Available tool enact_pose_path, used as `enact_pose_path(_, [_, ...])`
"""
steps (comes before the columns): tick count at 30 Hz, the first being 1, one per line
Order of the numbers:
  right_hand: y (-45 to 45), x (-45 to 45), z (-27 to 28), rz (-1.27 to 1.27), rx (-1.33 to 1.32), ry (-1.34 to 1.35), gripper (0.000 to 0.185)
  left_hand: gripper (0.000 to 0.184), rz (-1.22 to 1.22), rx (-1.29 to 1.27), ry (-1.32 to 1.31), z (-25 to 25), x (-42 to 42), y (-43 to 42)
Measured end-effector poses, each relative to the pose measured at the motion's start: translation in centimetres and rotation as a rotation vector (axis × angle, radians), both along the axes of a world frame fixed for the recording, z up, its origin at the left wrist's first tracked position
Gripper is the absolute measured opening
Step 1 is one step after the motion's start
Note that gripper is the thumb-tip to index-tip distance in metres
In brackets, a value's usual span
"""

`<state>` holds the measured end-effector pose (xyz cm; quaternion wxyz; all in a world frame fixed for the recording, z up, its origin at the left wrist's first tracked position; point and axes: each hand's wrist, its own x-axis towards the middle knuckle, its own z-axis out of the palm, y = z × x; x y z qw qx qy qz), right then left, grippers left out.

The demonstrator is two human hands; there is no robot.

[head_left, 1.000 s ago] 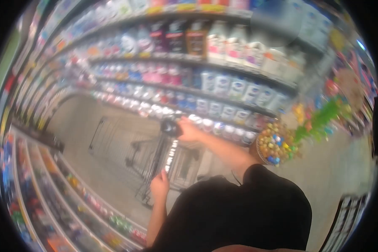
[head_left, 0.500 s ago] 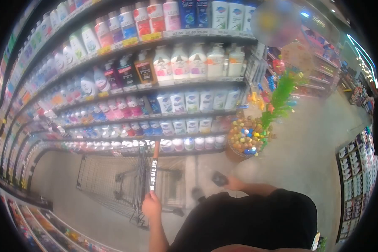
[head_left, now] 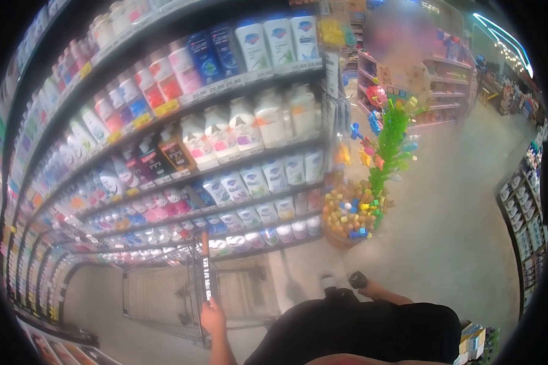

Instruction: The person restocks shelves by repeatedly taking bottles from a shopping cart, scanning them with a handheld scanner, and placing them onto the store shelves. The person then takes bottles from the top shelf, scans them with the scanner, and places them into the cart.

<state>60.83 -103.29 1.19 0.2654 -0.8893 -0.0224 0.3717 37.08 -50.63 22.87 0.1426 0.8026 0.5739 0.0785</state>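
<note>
My left hand [head_left: 213,317] is closed around the handlebar [head_left: 206,274] of a wire shopping cart [head_left: 158,292], which stands along the shelves. The bar is dark with white lettering and has an orange-brown end. Low on the right, my right hand [head_left: 369,290] hangs beside my black clothing. A small dark object [head_left: 358,280] shows at its fingertips; blur keeps me from telling what it is. Its fingers look curled. Nearest ahead is a shelf unit with white pump bottles [head_left: 218,131], Safeguard bottles [head_left: 279,42] and blue Clear bottles [head_left: 204,56].
At the shelf end stands a basket of brown, knobbly items [head_left: 350,210] with a green leafy garland [head_left: 394,146] and colourful toys. A blurred person [head_left: 402,36] is beyond it. Pink shelves [head_left: 450,76] stand behind. Another display rack [head_left: 523,213] lines the right; grey floor [head_left: 456,207] lies between.
My view has turned and come closer to the shelves, which now tilt and sit further left. My left hand stays on the handlebar. My right hand appears lower and further right.
</note>
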Motion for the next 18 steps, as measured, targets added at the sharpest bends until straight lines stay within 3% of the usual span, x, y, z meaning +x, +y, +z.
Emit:
enact_pose_path(4, [3.4,6.3,4.8,-0.062,0.019,0.186,0.053,0.047,-0.006,0.12,0.011,0.4,0.9,-1.4])
enact_pose_path(6, [2.4,9.5,-0.9,0.006,0.153,0.02,0.054,0.053,-0.02,0.203,-0.011,-0.1,0.8,-2.1])
enact_pose_path(8, [2.0,12.9,-0.8,0.066,0.134,0.11,0.051,0.044,0.061,0.037,0.095,0.2,0.7,-2.5])
enact_pose_path(11, [0.9,16.8,-4.4,0.068,0.217,0.126,0.047,0.048,-0.084,0.088,0.187,3.0,1.1,-4.6])
enact_pose_path(14, [-1.0,18.8,-8.9,-0.106,0.274,0.13,0.043,0.071,0.056,0.384,0.287,4.9,4.6,-5.9])
enact_pose_path(16, [-2.0,20.0,-7.1,-0.107,0.217,0.149,0.042,0.043,-0.066,0.706,0.003,10.5,11.8,-7.5])
enact_pose_path(18, [-3.1,20.8,-6.1,-0.091,0.162,0.2,0.041,0.053,-0.241,0.77,-0.242,16.1,19.1,-7.2])
